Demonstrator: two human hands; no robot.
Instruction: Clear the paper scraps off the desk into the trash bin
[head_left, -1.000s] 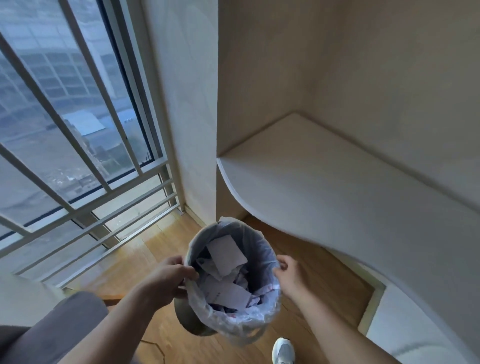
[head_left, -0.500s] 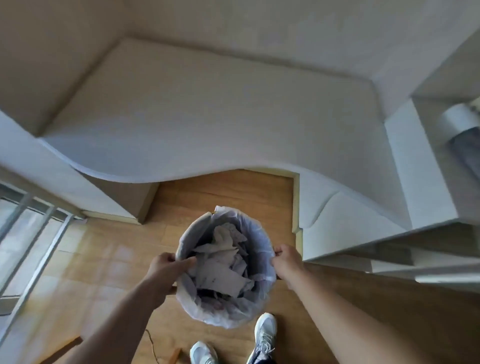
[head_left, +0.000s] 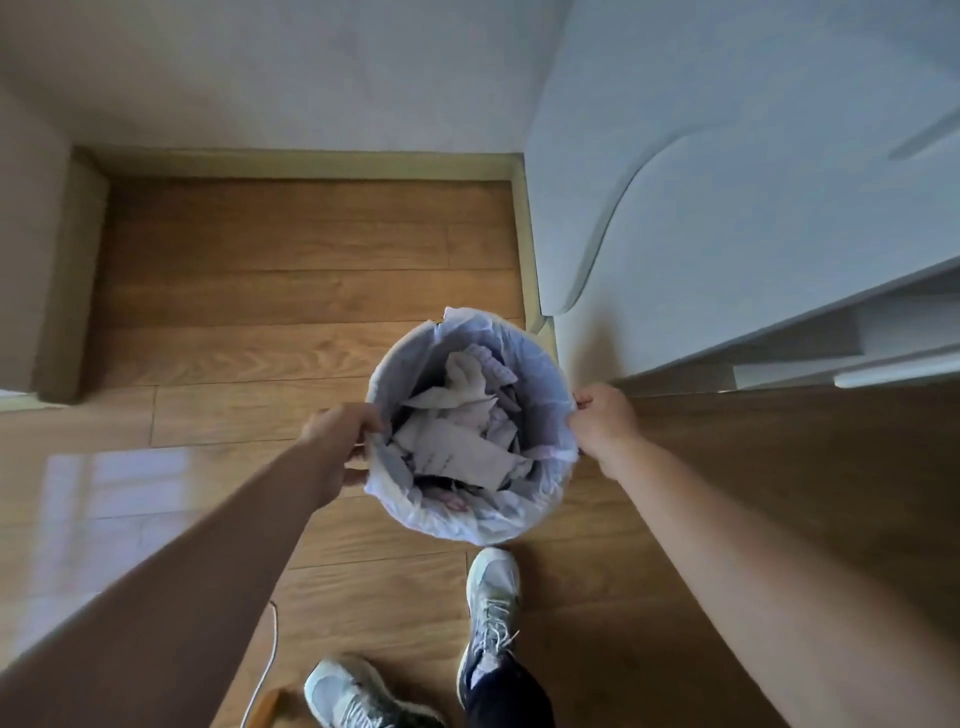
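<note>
A round trash bin (head_left: 540, 499) lined with a pale plastic bag sits low over the wooden floor, seen from straight above. White paper scraps (head_left: 457, 441), several of them crumpled, fill its inside. My left hand (head_left: 337, 434) grips the bin's left rim with fingers curled over the bag. Opposite it, my right hand (head_left: 605, 421) grips the right rim. The desk top is out of view; only its white underside and side panel (head_left: 727, 208) show at the upper right.
Wooden floor (head_left: 260, 286) stretches under the desk recess, with a baseboard along the wall (head_left: 301, 161). My two shoes (head_left: 491, 592) stand just below the bin. A thin white cable (head_left: 267, 654) lies on the floor at lower left.
The bin, held by both hands, has gone down from desk height toward the floor. My view has tilted down and swung right, leaving the window and desk top behind.
</note>
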